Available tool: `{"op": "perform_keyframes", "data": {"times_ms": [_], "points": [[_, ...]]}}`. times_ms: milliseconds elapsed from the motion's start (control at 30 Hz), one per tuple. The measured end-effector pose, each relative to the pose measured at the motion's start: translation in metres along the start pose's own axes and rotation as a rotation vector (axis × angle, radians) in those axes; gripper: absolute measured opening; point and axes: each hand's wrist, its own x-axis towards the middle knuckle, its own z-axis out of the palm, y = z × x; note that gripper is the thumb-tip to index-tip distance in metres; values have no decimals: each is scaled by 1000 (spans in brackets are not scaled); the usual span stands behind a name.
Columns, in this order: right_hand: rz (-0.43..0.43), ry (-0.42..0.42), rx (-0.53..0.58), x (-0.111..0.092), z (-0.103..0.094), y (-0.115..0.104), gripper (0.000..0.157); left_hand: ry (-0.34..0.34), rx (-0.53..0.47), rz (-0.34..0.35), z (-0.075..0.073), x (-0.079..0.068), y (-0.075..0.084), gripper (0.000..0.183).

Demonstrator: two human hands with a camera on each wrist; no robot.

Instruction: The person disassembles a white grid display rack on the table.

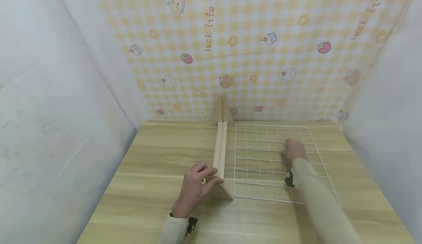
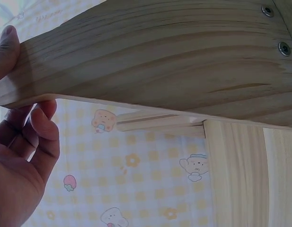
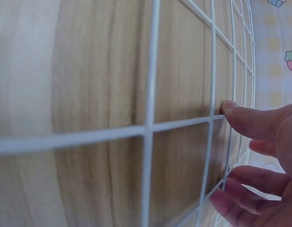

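Note:
A wooden stand has two upright end boards joined by a long bar (image 1: 220,148) that runs away from me. My left hand (image 1: 196,187) pinches the top of the near end board (image 2: 136,61), thumb on one face and fingertips at its edge. To the right is a white wire grid panel (image 1: 234,159), lying low over the table beside the stand. My right hand (image 1: 294,150) grips its wires, the thumb (image 3: 238,113) on one wire and the curled fingers at another. Two screw heads (image 2: 284,48) show in the near board.
The wood-grain table (image 1: 158,200) carries both things. A yellow checked cloth (image 1: 257,61) with cartoon prints hangs behind it, close to the stand's far end board (image 1: 220,108). Pale sheets (image 1: 59,126) stand along both sides.

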Motion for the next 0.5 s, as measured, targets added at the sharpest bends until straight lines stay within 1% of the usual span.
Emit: {"op": "perform_keyframes", "data": {"times_ms": [133,300,400,500], "points": [[6,34,-1,3,7,4,61,-9,-2,-12,0,0,-1,23],[32,43,-3,4,12,7,61,-22,6,-14,-2,2,-1,24],[32,51,-8,3,13,8,59,-30,16,-9,-3,3,-1,25],[15,41,-19,1,12,9,59,-66,0,-20,-5,3,-2,23]]}}
